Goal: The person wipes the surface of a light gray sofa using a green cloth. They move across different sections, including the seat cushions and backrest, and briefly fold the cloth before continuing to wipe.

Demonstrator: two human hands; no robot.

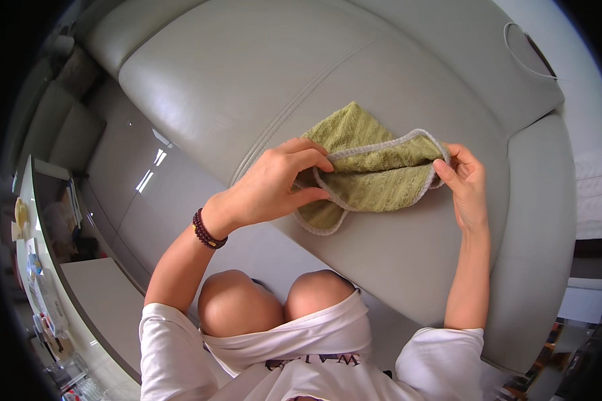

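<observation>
A green towel (381,189) with pale stitched edging is stretched between my two hands over the grey sofa seat (408,73). My left hand (267,179), with dark beads at the wrist, pinches its left side. At the right end, the edge is gripped between the thumb and fingers of my right hand (463,184). The cloth is partly folded, with a crease running across between the hands. One corner points away from me, and another part hangs low beside my left fingertips.
The sofa's armrest (535,240) rises at the right and its backrest (478,50) stands at the far right. A light table (90,294) with small items along it is on the left, above a shiny tiled floor (130,157). My bent knees (241,304) are close in front.
</observation>
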